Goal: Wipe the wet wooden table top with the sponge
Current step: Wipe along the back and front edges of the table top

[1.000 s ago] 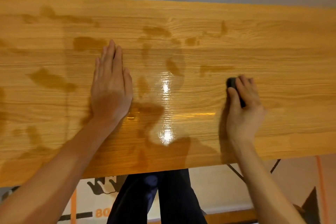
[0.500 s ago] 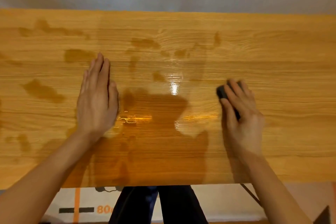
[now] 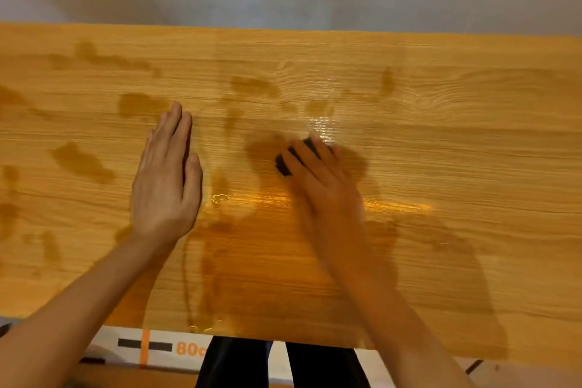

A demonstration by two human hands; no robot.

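Sponge (image 3: 288,158) was dark and mostly hidden under the right hand (image 3: 324,179), near the middle of the table (image 3: 472,167), pressed down onto the wood with the fingers curled over it, so that hand was gripping it. It sat right at the edge of a dark wet patch, with a shiny wet streak just nearer the camera. Left hand (image 3: 163,186) was off to the left, flat on the top, palm down, fingers straight and together, holding nothing. Darker damp blotches were scattered over the left half and along the far side. Dark trousers (image 3: 252,362) showed below the near edge.
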